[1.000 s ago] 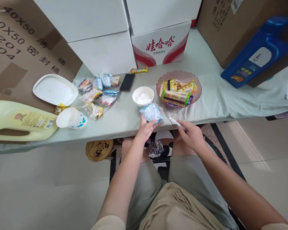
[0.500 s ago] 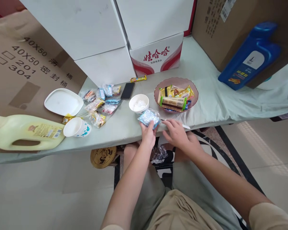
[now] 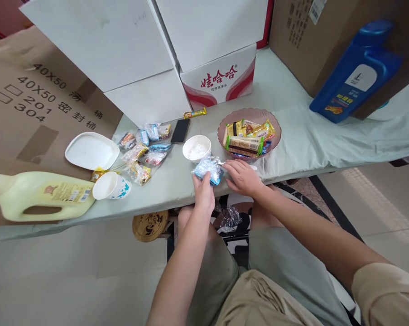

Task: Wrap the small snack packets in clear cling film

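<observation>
While the left hand (image 3: 204,191) pinches a packet (image 3: 208,169) over the front edge of the table (image 3: 301,147), thumb uppermost, the right hand (image 3: 244,177) lies just beside it, fingers closed together about a slim white tool (image 3: 253,167). The packet is blue under clear, shiny wrap; the tool is mostly hidden by the fingers. Directly beyond the packet is a cup (image 3: 197,148) with whitish contents; whether the two touch cannot be told from where I stand. To the right, a pink ribbed bowl (image 3: 276,136) contains wrapped snacks (image 3: 245,144); to the left lie a dark phone (image 3: 180,131) and, farther back, a yellow bar (image 3: 195,113), near the foot of a white box (image 3: 221,81) with red lettering. Leftward again are bagged snacks (image 3: 136,153), a white tray (image 3: 92,151), a second cup (image 3: 112,186) and a pale yellow jug (image 3: 48,194). At far right, a blue bottle (image 3: 357,72) stands before a brown carton (image 3: 299,54). Below the table, crumpled film (image 3: 230,217) shows between the knees, with a round stool (image 3: 150,226) to the left.
</observation>
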Tool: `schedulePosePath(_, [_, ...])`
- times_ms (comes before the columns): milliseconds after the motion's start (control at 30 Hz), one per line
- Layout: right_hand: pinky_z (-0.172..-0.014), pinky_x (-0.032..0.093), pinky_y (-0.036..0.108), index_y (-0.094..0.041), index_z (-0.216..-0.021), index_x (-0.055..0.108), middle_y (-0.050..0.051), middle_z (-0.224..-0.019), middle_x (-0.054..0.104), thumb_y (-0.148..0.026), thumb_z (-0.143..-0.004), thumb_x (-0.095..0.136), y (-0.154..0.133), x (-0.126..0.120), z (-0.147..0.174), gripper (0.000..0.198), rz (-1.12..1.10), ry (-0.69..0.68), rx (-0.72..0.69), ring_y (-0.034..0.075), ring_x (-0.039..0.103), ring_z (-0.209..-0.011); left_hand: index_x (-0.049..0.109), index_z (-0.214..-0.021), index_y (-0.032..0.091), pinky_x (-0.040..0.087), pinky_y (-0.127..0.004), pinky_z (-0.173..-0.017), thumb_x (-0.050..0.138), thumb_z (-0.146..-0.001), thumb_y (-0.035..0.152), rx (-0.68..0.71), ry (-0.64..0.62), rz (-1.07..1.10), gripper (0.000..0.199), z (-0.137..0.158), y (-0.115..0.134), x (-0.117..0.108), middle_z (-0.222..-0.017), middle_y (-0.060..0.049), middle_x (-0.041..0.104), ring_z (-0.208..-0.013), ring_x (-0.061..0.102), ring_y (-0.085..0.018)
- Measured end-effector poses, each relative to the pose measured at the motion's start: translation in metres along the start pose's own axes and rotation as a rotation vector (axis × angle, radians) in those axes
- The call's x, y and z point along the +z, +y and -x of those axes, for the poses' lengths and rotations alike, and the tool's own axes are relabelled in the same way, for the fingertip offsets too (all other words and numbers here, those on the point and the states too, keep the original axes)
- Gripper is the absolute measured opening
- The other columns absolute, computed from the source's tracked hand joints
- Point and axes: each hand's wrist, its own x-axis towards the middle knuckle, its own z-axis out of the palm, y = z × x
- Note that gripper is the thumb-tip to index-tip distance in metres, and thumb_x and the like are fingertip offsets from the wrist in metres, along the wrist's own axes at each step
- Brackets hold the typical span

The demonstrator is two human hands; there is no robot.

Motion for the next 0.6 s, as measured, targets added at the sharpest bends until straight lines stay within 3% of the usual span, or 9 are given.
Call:
schedulePosePath(133, [-0.097,0.040,0.044,-0.020,-0.108,0.071,0.013,-0.127,0.066,-0.025,-0.096,0.049,-0.002,-0.015,0.028,0.026,0.188,0.080,0.126,0.031,0.056,-0.119,0.056,-0.102,0.023,0.053,-0.026,-0.082,0.077,-0.068,0.028,-0.066,-0.038,0.042,0.039,-0.008,0.019,-0.028,-0.109,-0.003,0.069,-0.099,0.065,-0.016])
schedulePosePath(267, [-0.091,0.043,0.046,-0.017,-0.116,0.070,0.016,-0.129,0.064,-0.029,-0.095,0.051,0.001,-0.017,0.041,0.031,0.231,0.032,0.270,0.034,0.056,-0.111,0.053,-0.099,0.024,0.052,-0.025,-0.074,0.081,-0.058,0.027,-0.103,-0.073,0.009,0.050,-0.017,0.024,-0.050,-0.098,-0.001,0.068,-0.089,0.065,-0.015])
schedulePosePath(400, [-0.097,0.044,0.050,-0.016,-0.123,0.068,0.018,-0.138,0.060,-0.028,-0.094,0.050,-0.004,-0.008,0.028,0.036,0.147,0.019,0.245,0.036,0.054,-0.119,0.038,-0.121,0.036,0.050,-0.023,-0.074,0.080,-0.065,0.028,-0.054,-0.046,-0.055,0.071,-0.009,0.008,-0.036,-0.105,0.003,0.064,-0.090,0.064,-0.013])
schedulePosePath(500, [-0.104,0.044,0.048,-0.016,-0.129,0.064,0.017,-0.140,0.060,-0.026,-0.093,0.049,-0.012,-0.001,0.018,0.040,-0.006,0.084,0.200,0.033,0.054,-0.126,0.042,-0.119,0.032,0.052,-0.029,-0.081,0.071,-0.078,0.036,0.027,-0.053,-0.226,0.050,0.003,-0.007,-0.016,-0.112,-0.002,0.062,-0.100,0.064,-0.018])
schedulePosePath(600, [-0.104,0.047,0.046,-0.011,-0.133,0.060,0.017,-0.130,0.066,-0.027,-0.092,0.051,-0.016,0.005,0.017,0.045,-0.124,0.075,0.144,0.030,0.060,-0.120,0.057,-0.095,0.024,0.043,-0.041,-0.109,0.074,-0.077,0.031,0.291,-0.043,-0.579,0.026,0.008,-0.012,-0.007,-0.122,-0.010,0.057,-0.124,0.055,-0.027])
